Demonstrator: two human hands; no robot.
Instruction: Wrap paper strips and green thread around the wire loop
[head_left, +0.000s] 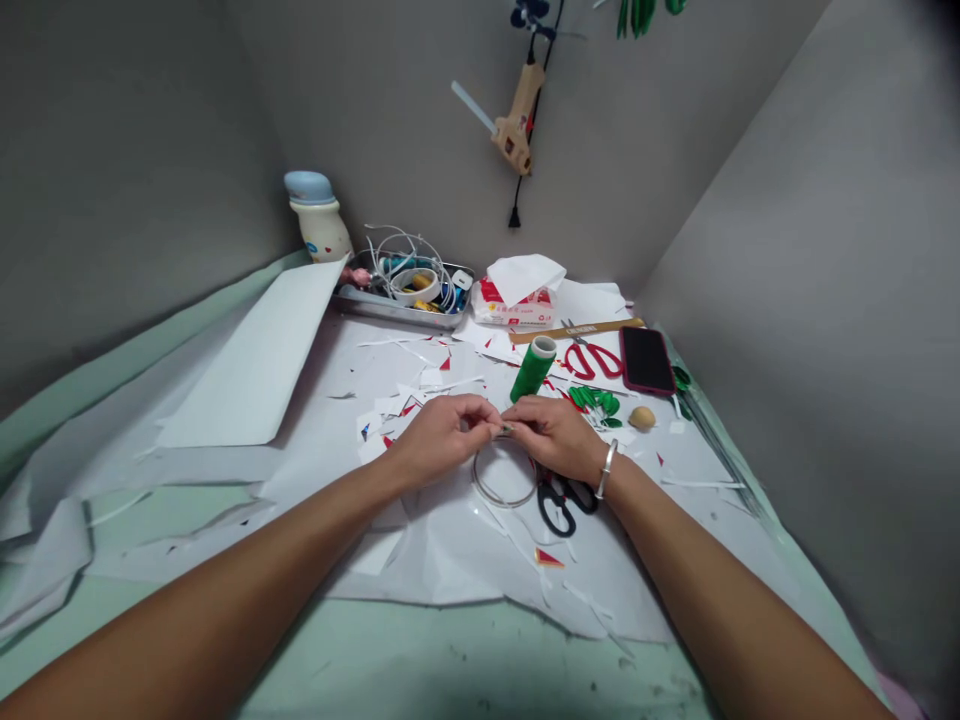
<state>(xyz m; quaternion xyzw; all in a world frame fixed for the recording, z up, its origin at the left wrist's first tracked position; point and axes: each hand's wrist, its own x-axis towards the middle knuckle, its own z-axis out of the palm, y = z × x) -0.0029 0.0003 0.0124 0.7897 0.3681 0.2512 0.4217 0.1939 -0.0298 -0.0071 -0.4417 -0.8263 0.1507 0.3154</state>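
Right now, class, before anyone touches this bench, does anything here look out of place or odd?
The hot glue gun looks oddest: it hangs tilted on the wall by its cord, with a glue stick poking out sideways. Cut paper scraps also lie strewn across the white paper sheet.

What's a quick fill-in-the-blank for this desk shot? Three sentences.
The left hand and right hand pinch a thin wire ring, and a silver bangle circles the ____ wrist.
A ____ spool of thread stands upright just beyond the hands.
A hot glue gun hangs against the ____ above the hands.

Answers: right; green; wall.
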